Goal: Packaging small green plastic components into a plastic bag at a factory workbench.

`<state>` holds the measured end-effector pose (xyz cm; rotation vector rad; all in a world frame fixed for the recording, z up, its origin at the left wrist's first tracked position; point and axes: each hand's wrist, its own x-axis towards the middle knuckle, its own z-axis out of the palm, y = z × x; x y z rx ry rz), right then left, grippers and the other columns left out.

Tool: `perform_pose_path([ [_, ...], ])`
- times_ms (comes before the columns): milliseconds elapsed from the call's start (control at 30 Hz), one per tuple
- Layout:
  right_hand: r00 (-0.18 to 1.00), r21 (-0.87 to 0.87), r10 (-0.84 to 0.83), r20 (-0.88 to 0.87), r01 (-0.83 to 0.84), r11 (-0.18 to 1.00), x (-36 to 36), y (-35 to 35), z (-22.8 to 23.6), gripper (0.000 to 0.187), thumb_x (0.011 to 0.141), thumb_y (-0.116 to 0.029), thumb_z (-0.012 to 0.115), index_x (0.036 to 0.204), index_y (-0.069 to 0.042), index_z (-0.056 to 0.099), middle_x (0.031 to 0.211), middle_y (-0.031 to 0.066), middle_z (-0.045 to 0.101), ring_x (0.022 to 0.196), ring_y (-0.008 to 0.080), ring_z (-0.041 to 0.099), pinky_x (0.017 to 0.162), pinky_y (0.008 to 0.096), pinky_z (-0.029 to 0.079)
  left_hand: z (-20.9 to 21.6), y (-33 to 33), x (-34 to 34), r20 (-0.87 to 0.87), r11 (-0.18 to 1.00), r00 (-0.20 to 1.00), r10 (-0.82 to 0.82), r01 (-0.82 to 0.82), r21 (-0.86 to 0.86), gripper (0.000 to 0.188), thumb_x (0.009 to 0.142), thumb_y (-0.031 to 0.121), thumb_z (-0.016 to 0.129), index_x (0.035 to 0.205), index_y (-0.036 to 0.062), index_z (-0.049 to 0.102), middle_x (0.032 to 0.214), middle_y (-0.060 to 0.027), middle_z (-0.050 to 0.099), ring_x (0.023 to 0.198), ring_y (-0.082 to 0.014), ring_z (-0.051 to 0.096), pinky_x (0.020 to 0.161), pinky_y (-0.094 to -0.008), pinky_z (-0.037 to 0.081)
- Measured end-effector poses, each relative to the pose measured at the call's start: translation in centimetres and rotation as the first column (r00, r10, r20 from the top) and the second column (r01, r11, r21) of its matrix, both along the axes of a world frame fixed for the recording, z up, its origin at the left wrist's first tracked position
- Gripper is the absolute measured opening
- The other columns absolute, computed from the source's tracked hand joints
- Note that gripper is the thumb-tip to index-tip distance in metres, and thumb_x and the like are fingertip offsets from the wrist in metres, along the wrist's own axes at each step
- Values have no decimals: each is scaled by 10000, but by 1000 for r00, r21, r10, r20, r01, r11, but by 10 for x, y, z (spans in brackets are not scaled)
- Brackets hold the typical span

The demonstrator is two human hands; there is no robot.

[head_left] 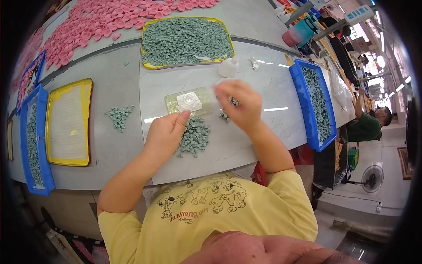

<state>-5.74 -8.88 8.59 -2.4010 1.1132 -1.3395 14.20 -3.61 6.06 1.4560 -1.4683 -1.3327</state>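
My left hand (165, 133) is closed beside a pile of small grey-green pieces (195, 138), its thumb pressed against curled fingers. Whatever it may hold is too small to make out. Raised over the table to the right, my right hand (242, 104) is slightly blurred, with its fingers curled together. I cannot make out what is in them. Just beyond the left thumb, a pale green mat (201, 94) carries a white square with a clear round dish (189, 100) on it. A few darker pieces (225, 115) lie under the right hand, partly hidden by it.
A yellow-rimmed tray (143, 44) of green pieces lies beyond the mat, near a white squeeze bottle (228, 67). Blue trays (314, 134) (47, 187) flank the table. Pink cup-shaped pieces (101, 20) cover the far left. Another person (367, 123) is at right.
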Motion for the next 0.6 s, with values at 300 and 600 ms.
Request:
perform_pose_path([
  [300, 1000, 347, 10, -26, 0, 938, -45, -16, -8, 142, 759, -13, 612, 890, -36, 661, 805, 72, 628, 683, 171, 575, 632, 266, 465, 3, -4, -22, 84, 1000, 996, -11, 10, 19, 481, 923, 373, 440, 652, -20, 505, 509, -103, 442, 476, -187, 387, 480, -323, 346],
  [600, 828, 349, 508, -237, -415, 840, -14, 16, -26, 299, 691, -1, 623, 982, -73, 630, 933, 66, 596, 885, 238, 561, 768, 331, 470, -7, -18, -13, 390, 964, 897, 210, -123, -237, 237, 912, 251, 445, 918, 55, 580, 628, -155, 571, 579, -328, 557, 538, -396, 416],
])
